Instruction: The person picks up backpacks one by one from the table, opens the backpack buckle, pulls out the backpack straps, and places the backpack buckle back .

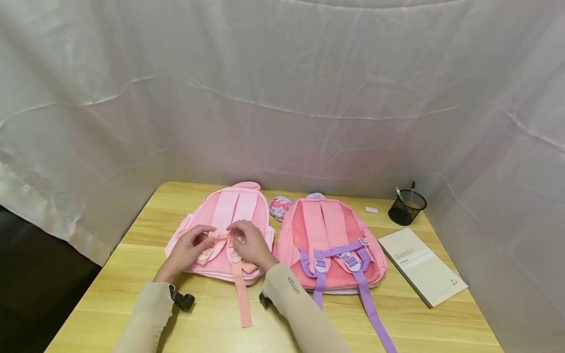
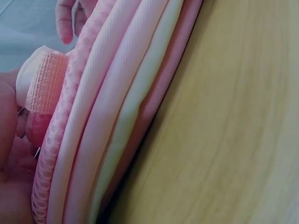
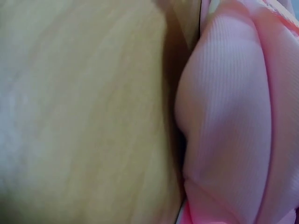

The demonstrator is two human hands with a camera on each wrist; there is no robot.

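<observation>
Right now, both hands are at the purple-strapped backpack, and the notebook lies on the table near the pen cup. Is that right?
Not quite: the head view shows the left hand and right hand at the peach-strapped backpack. The notebook does lie on the table near the pen cup.

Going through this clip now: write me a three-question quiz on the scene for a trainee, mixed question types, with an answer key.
1. True or false: the notebook lies to the right of the purple-strapped backpack.

2. Multiple choice: what are the left hand and right hand handling?
A) a purple strap
B) a peach strap
C) the notebook

3. Fill in the blank: on the table, beyond the notebook, stands a black mesh ____.

Key:
1. True
2. B
3. cup
</observation>
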